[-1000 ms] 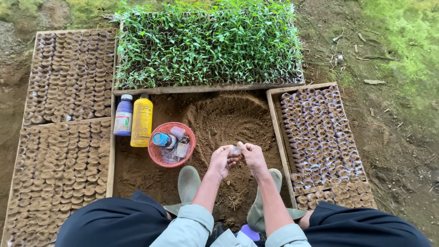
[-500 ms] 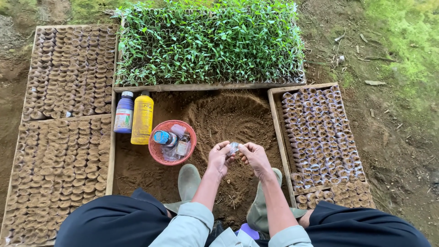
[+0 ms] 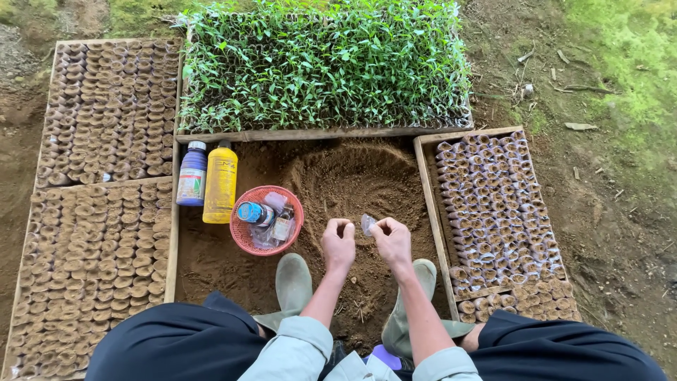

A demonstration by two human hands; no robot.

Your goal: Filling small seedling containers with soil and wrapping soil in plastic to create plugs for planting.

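Both hands, left hand (image 3: 338, 245) and right hand (image 3: 392, 241), pinched a small clear plastic bag (image 3: 367, 224) over the brown soil mound (image 3: 352, 180), apparently for filling; the red plastic basket (image 3: 266, 219) lay at nine o'clock.

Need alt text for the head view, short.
Seen from above, a squatting person's left hand and right hand hold a small clear plastic bag over a soil mound. Around it: seedling tray, trays of soil-filled pots, two bottles, red basket.
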